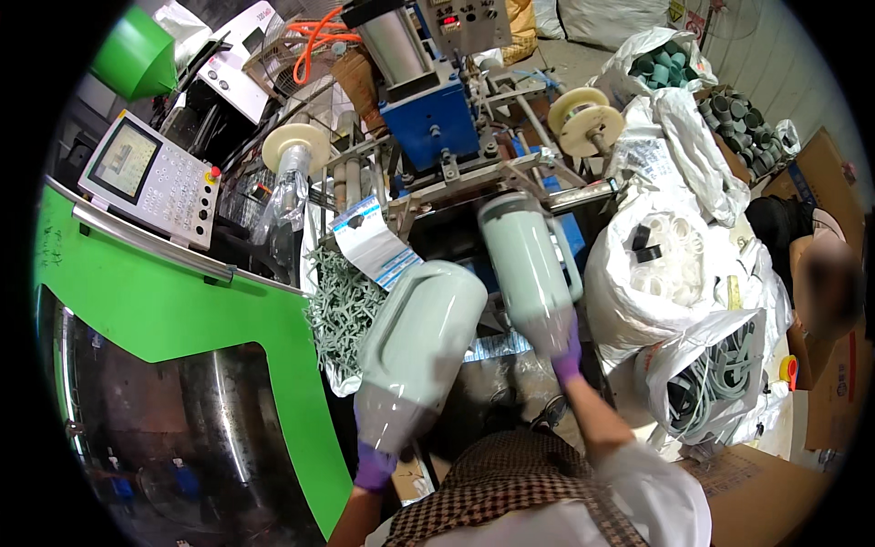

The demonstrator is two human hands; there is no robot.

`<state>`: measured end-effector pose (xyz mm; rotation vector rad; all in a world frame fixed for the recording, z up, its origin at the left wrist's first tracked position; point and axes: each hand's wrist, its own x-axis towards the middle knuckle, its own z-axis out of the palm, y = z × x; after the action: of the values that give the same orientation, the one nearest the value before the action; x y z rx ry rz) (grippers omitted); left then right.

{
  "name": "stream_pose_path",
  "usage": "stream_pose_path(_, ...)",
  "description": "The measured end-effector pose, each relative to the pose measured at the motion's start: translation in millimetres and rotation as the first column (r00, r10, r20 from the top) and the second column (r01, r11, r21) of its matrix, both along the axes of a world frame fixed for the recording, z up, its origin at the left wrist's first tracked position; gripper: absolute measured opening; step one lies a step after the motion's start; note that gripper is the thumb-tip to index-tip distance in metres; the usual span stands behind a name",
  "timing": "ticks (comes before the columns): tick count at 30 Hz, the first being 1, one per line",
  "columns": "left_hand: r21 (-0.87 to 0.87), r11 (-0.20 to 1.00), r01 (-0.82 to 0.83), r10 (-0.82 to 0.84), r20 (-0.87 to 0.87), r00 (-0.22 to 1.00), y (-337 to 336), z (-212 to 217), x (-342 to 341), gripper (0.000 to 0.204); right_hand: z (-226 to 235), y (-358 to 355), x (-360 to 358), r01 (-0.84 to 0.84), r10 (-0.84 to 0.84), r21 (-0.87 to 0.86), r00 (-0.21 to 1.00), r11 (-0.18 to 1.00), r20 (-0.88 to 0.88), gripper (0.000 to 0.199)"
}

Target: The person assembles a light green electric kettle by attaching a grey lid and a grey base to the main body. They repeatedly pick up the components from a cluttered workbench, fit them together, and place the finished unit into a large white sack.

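Both grips clenched: left hand (374, 465) grasping big tumbler (419, 346) by base, right hand (567, 357) grasping 2nd tumbler (527, 264) at 1 o'clock, near blue press (428, 123). Risk, I'd say: gloved grip low on base, top-heavy, could slip or knock the 2 together.

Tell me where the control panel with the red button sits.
The control panel is upper left in the head view, mounted above the green machine cover.
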<state>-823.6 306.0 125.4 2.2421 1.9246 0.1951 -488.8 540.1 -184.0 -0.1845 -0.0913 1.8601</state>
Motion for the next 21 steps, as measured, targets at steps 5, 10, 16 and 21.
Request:
stream_pose_path(5, -0.101, 0.884, -0.456, 0.286, 0.888, 0.359, 115.7, -87.5, 77.8, 0.057, 53.3, -180.9, 151.8, 0.023, 0.095, -0.164, 0.736, 0.986, 0.670, 0.047)
stream_pose_path(10, 0.421, 0.894, -0.151, -0.071, 0.468, 0.881, 227.2, -185.5, 151.0, 0.061, 107.1, -224.5, 217.2, -0.108, 0.029, -0.026, 0.024, 0.994, 0.999, 0.065)
stream_pose_path(16, 0.459, 0.888, -0.027, 0.038, -0.015, 0.999, 385.8, -200.6, 170.4, 0.064, 252.2, -166.2, 199.3, -0.396, 0.110, -0.268, -0.379, 0.878, 0.919, 0.077)
stream_pose_path(21, -0.072, 0.997, -0.006, -0.009, -0.208, 0.978, 431.5, -160.2, 150.1, 0.082, 254.6, -124.5, 181.9, -0.446, -0.191, 0.107, -0.147, 0.888, 0.971, 0.074)
